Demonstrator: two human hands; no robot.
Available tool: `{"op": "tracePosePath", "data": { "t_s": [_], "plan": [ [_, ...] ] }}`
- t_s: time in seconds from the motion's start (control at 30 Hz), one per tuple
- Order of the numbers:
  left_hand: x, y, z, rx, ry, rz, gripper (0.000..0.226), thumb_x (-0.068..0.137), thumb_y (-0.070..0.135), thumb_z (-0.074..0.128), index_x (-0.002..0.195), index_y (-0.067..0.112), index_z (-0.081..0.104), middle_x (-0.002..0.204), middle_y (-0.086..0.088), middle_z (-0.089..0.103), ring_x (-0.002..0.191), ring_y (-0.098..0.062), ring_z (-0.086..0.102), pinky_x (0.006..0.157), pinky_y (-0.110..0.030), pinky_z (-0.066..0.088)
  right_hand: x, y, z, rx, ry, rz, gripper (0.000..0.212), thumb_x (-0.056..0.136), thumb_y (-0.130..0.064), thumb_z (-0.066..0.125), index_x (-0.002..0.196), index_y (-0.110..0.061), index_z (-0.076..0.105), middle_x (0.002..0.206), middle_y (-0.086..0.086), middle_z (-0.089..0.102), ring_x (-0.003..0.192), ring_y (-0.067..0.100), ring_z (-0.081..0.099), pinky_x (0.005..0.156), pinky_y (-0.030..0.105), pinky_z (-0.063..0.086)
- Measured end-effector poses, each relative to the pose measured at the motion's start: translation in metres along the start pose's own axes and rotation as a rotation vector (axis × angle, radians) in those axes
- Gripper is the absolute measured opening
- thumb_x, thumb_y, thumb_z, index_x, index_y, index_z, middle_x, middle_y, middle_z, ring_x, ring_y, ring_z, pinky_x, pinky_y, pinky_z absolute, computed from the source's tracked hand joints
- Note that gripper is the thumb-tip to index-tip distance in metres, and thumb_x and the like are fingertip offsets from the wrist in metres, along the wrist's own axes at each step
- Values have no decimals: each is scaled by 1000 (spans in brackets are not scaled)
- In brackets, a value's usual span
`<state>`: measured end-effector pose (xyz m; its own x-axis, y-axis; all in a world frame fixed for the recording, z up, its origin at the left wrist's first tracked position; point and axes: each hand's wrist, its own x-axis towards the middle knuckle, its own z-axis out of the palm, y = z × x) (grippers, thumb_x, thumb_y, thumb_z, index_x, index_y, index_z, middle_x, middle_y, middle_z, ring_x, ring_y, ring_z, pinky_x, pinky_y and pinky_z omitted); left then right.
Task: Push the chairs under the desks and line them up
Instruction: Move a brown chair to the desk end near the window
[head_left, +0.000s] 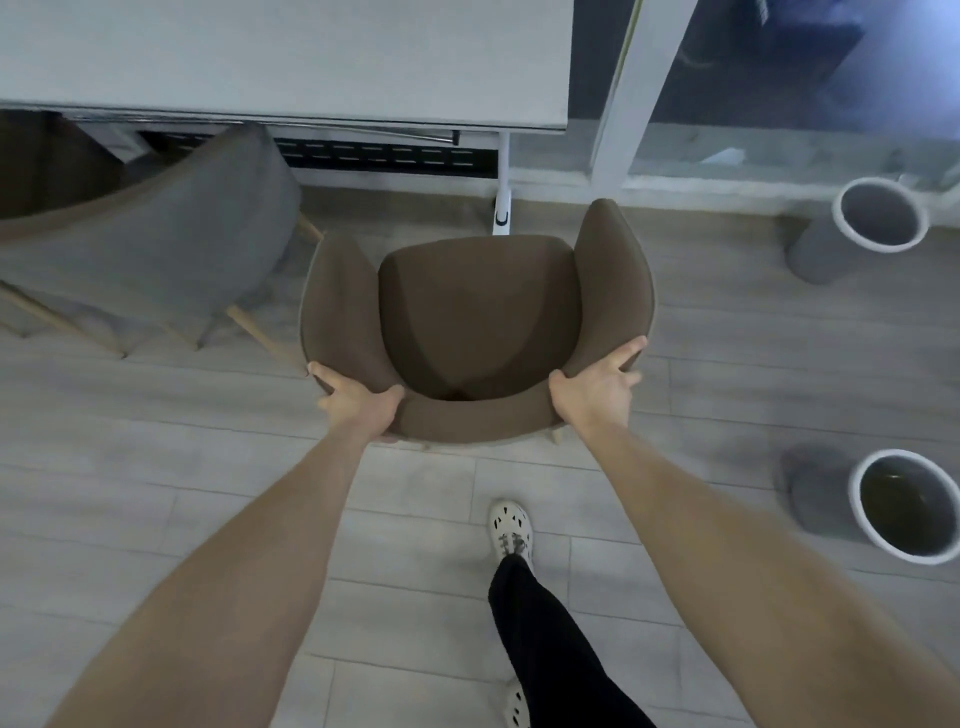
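Brown chair (475, 322) sits on the floor at 12 o'clock from the person, seat facing the worktop (285, 57) but not yet under it; its front edge is just short of the white desk leg (502, 202) and it looks offset toward the worktop's 3 o'clock end. Left hand (358, 402) and right hand (597, 387) both grip the top rim of the curved backrest, one at each rear corner: thumbs inside the shell, fingers (631, 351) wrapped over the outside, closed on the upholstery.

Handling, as a guess: padded fabric shell on wooden legs, so stiff enough to push from the back w/o flexing, prob. moderate weight. Fabric gives decent grip, no slip risk. Legs have no casters visible, so likely drags on the plank floor; lift slightly or push low and even w/ both hands to keep it from twisting. Rim corners are the right hold: symmetrical, good steering.

Grey chair (171, 249) at 10 o'clock is already partly tucked under; use it as the line ref. Two round bins (880, 215) (906, 506) at 3 o'clock stand well apart from the path.
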<state>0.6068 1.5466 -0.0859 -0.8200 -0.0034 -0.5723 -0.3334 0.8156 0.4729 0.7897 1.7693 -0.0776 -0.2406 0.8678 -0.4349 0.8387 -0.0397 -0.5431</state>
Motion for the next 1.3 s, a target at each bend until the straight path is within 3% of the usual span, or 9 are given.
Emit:
{"op": "tracePosePath", "data": {
  "t_s": [0.13,0.2,0.33,0.57,0.9,1.0,1.07,1.17,1.3],
  "plan": [
    [49,46,-10,-36,-16,-38,135,88,31,84,165,27,-28,165,-26,22,137,-51,48,35,-29,49,39,-51,9,12,-18,12,127,89,-36,74,163,-10,-27,150,33,31,108,50,63,97,42,48],
    [73,68,-17,3,8,-35,144,79,40,87,163,30,-29,165,-26,23,135,-51,50,42,-32,57,56,-74,13,19,-32,13,128,90,-37,74,162,-11,-28,150,33,30,102,47,62,92,39,47],
    [160,75,-16,36,-39,-66,161,39,65,77,156,44,-31,162,-26,23,132,-53,51,87,-59,63,81,-112,25,34,-48,29,129,90,-39,75,162,-14,-29,151,30,30,97,42,59,85,35,42],
    [170,132,-42,108,-29,-16,148,72,53,86,163,29,-28,165,-30,22,138,-50,49,115,-53,46,106,-157,42,4,-43,66,131,91,-42,75,161,-15,-31,152,29,29,94,38,58,83,36,46],
    [197,166,-51,146,-40,59,137,87,42,82,164,15,-29,164,-33,18,133,-48,53,105,-40,45,126,-200,54,-195,-32,136,133,89,-54,73,162,-6,-27,156,38,22,126,48,55,108,48,45],
    [201,163,-59,133,-170,78,148,83,56,82,157,20,-41,166,-30,15,126,-46,58,93,-39,59,111,-213,59,-520,-35,109,103,96,-65,51,169,-11,4,171,33,-2,154,57,15,119,69,26],
    [209,153,-80,144,-320,115,153,76,71,80,152,29,-46,167,-21,24,128,-44,58,82,-48,66,81,-229,73,-683,-83,-15,81,100,-64,40,160,-9,38,173,27,7,157,56,4,119,75,15],
    [212,122,-141,348,-417,397,115,90,63,72,170,28,-3,159,-11,51,126,-39,64,91,-41,62,10,-255,110,-725,-159,-249,63,102,-55,42,143,-9,57,156,18,47,155,41,25,121,73,16],
    [236,45,-255,761,-370,677,54,102,46,63,147,17,59,148,-12,63,137,-34,56,110,-37,42,-84,-307,178,-798,-311,-508,51,101,-47,55,138,-11,58,142,12,55,139,36,46,115,58,37]
  ]
}}
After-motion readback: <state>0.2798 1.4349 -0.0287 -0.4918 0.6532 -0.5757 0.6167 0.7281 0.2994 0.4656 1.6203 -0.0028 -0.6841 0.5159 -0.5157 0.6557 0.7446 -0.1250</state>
